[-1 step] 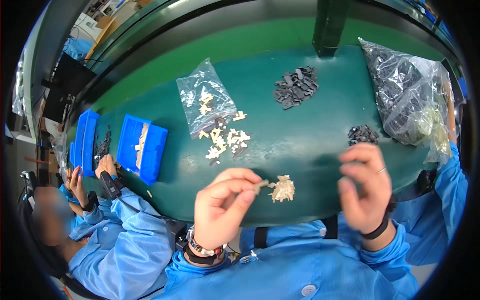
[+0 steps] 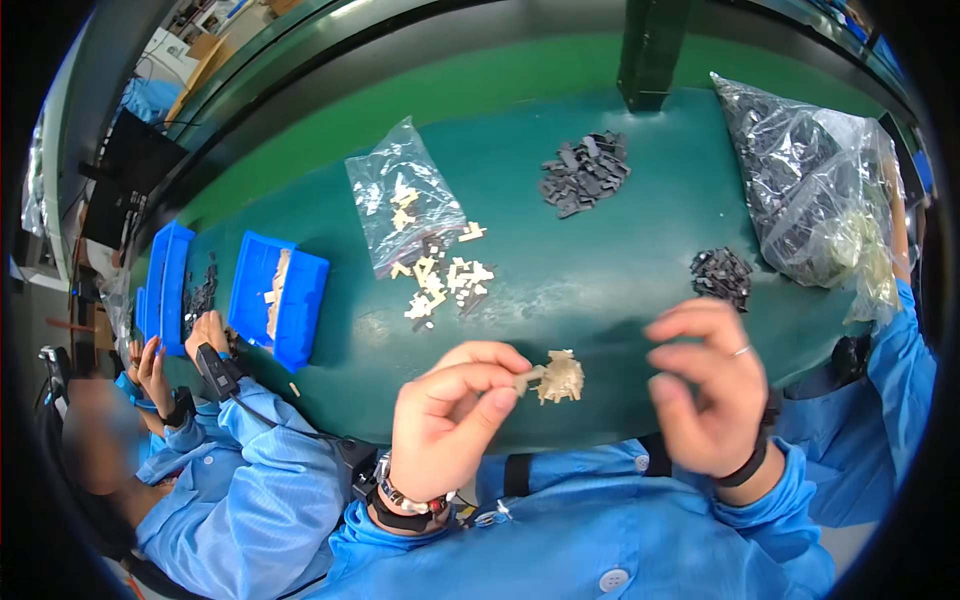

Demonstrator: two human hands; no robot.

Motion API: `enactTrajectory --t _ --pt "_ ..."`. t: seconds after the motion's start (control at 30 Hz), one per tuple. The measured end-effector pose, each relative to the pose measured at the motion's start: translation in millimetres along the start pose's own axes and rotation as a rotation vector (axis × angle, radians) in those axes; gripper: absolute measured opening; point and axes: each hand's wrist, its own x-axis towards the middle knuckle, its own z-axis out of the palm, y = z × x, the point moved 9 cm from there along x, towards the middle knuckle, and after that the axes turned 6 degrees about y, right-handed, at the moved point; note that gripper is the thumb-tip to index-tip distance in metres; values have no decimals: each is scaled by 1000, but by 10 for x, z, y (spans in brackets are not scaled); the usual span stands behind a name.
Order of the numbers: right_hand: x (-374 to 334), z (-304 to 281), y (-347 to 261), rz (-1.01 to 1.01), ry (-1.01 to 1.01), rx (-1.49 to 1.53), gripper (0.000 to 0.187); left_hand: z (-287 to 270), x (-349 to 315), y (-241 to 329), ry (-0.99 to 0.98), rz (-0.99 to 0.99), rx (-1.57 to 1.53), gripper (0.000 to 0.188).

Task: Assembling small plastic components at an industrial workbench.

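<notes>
No lettering, label, number or sign can be clearly read here.

A small, slender pale-tan plastic piece (image 2: 528, 380) sits pinched in the left fingers (image 2: 494, 404), just below the frame's centre. Its visible length slants slightly up to the right, and the other end is partly hidden by the grip. Just right of it, a ragged, glossy tan cluster of plastic parts (image 2: 562, 379) lies on the green tabletop (image 2: 600, 290), short prongs jutting from its lower edge. Whether piece and cluster touch is unclear.
</notes>
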Motion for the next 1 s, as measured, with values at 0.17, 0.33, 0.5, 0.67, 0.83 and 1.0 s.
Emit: enactTrajectory --t 0.17,0.33,0.5,0.67,0.83,1.0 --pt "-37 430 85 217 -64 342 22 230 6 -183 -155 -82 -143 10" --pt "-66 524 190 349 -43 392 17 220 31 -278 -133 -118 -183 10" --pt "-73 540 347 426 49 353 14 180 40 -353 -35 -192 -283 12" --pt "38 469 423 173 15 -168 20 93 82 -358 63 -177 -186 11" --pt "68 361 317 111 74 -309 24 121 78 -388 39 -188 -164 11" --pt "-43 527 200 315 -78 323 21 236 26 -443 -88 -262 -254 12"
